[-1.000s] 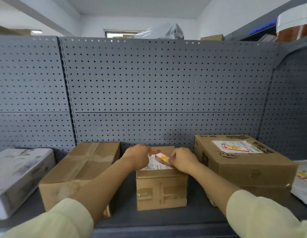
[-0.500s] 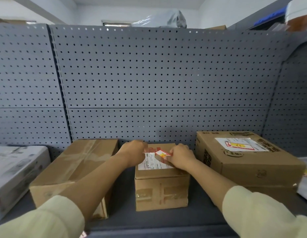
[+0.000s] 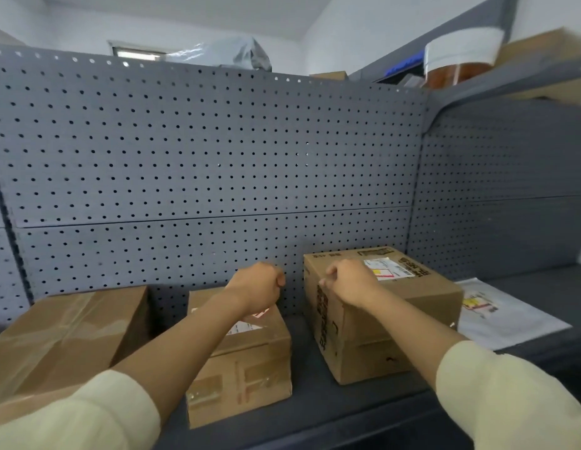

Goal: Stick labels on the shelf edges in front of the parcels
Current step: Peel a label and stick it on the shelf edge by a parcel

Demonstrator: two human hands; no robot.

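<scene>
- left hand point(image 3: 256, 287) is raised above the small box point(image 3: 243, 362), fingers curled into a loose fist; the back of the hand faces the camera, so i cannot tell whether anything is pinched inside.
- right hand point(image 3: 351, 282) hovers over the near top corner of the big box point(image 3: 396, 323), fingers also curled under; what they hold, if anything, is hidden.
- the two hands are close together but apart, with a gap between the knuckles.
- no loose label shows between them; the only stickers in view are the shipping slips already on the parcels.
- parcels sit in a row on the shelf: left box point(image 3: 71, 329), small box, big box, then a flat white mailer point(image 3: 497, 316) at far right, all backed by the pegboard point(image 3: 201, 151).
- the shelf edge point(image 3: 396, 417) runs along the bottom, in front of the parcels, and looks bare.
- a label is likely light, limp and tacky: it will curl and stick to skin or to itself.
- best held by one corner or the very rim, between thumb and fingertip, sticky side away.
- lay one end on the edge, then smooth along to avoid wrinkles.
</scene>
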